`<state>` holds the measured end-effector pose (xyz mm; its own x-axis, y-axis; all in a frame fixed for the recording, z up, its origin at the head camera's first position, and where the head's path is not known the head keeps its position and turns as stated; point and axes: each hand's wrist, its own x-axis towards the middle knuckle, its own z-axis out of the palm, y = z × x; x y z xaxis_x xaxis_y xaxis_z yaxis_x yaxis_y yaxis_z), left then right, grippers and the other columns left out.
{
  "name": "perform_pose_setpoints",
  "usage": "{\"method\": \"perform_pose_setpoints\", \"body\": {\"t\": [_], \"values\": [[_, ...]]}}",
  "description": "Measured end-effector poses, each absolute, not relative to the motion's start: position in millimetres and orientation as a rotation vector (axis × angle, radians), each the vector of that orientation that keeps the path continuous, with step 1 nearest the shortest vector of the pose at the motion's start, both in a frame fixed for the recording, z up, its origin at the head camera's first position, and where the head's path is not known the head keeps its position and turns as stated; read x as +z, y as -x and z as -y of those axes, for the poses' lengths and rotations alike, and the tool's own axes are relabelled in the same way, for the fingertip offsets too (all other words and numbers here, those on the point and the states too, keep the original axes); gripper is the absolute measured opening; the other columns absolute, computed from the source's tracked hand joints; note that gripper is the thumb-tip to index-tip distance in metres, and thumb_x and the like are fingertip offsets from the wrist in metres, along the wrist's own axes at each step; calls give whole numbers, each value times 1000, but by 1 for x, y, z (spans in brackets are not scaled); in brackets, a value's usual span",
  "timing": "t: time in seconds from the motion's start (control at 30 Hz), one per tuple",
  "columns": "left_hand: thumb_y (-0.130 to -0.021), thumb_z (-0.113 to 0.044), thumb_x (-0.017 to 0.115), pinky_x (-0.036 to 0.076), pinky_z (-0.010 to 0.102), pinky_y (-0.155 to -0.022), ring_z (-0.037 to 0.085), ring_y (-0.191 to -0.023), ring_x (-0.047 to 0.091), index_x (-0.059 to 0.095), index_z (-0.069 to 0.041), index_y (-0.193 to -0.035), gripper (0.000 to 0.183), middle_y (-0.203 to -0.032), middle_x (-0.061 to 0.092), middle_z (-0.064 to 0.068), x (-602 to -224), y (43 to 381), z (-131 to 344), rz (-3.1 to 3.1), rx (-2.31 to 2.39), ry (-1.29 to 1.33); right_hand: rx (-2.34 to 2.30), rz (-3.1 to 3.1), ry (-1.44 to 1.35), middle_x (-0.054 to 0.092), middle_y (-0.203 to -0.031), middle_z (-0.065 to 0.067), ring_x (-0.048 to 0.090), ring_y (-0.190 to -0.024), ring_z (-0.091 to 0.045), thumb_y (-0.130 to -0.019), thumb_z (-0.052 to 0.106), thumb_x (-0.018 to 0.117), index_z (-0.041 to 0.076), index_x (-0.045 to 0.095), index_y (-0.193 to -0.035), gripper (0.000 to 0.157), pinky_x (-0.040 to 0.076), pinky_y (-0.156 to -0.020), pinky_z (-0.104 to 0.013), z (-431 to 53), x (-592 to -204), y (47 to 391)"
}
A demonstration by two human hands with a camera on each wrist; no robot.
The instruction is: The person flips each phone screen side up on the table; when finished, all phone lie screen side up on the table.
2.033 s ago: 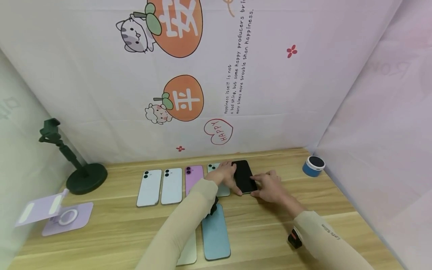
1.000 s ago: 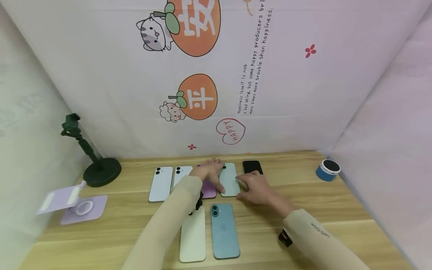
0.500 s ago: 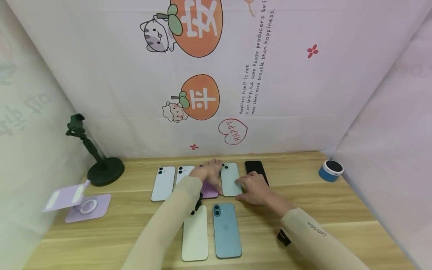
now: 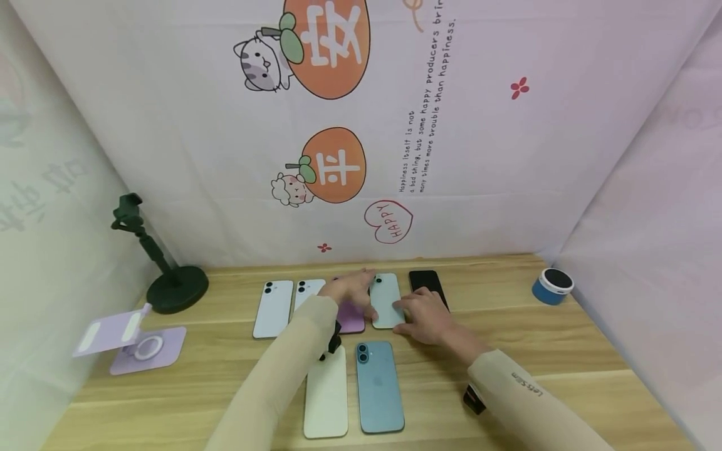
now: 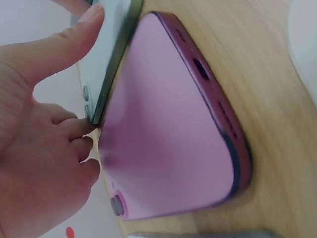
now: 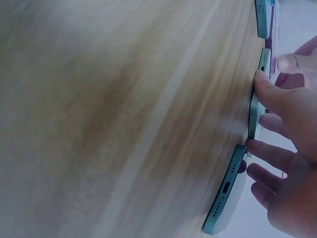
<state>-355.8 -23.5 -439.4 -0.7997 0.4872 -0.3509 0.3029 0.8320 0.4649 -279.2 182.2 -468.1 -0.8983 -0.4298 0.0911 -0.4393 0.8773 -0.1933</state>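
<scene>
The pale green phone [image 4: 386, 308] lies near the bench's [image 4: 496, 326] back edge, between the purple phone [image 4: 353, 322] on its left and the dark phone [image 4: 427, 282] on its right. My left hand [image 4: 353, 290] has fingers and thumb set wide along its left side; my right hand [image 4: 427, 317], thumb and fingers also parted, touches its right side.

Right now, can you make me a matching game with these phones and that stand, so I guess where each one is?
1. pale green phone
2. black phone
3. blue phone
4. dark green stand

A. front row, beside the cream phone
B. back left of the table
C. between the left hand and right hand
D. right end of the back phone row

Pairs: 1-C, 2-D, 3-A, 4-B
</scene>
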Motion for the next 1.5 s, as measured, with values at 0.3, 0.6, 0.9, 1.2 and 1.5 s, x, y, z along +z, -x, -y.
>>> {"method": "perform_pose_setpoints", "body": {"t": [0.3, 0.6, 0.9, 1.2, 1.5], "values": [[-92, -28, 77, 25, 52, -132, 39, -159, 29, 24, 2, -163, 94, -170, 29, 23, -447, 359, 18, -2526, 917, -503, 378, 2979, -693, 80, -117, -10, 61, -127, -43, -85, 38, 86, 12, 76, -124, 48, 48, -104, -58, -187, -470, 279], [-94, -10, 68, 40, 49, -125, 40, -148, 47, 31, 6, -159, 76, -155, 53, 24, -460, 364, 5, -2589, 1356, -250, 455, 2973, -661, 78, -122, -11, 60, -130, -41, -84, 38, 86, 11, 74, -126, 51, 46, -108, -56, -188, -475, 278], [-86, 2, 60, 55, 48, -109, 38, -131, 61, 57, 7, -141, 55, -140, 64, 25, -461, 366, -1, -2684, 1411, -37, 504, 2954, -698, 77, -124, -11, 58, -132, -42, -89, 34, 83, 10, 73, -128, 47, 45, -108, -58, -189, -478, 279], [-85, -6, 69, 57, 45, -105, 34, -127, 66, 71, -1, -128, 43, -134, 72, 17, -458, 367, 2, -2747, 1352, 99, 550, 2953, -750, 77, -124, -11, 59, -130, -44, -92, 31, 79, 7, 72, -127, 43, 46, -108, -61, -192, -475, 280], [-89, -6, 62, 55, 24, -61, 17, -72, 70, 74, -1, -113, 28, -112, 76, 13, -446, 365, -1, -2739, 1311, 161, 1139, 3038, -592, 71, -132, -22, 69, -120, -35, -110, 26, 48, -5, 62, -139, 44, 57, -104, -50, -216, -446, 292]]}}
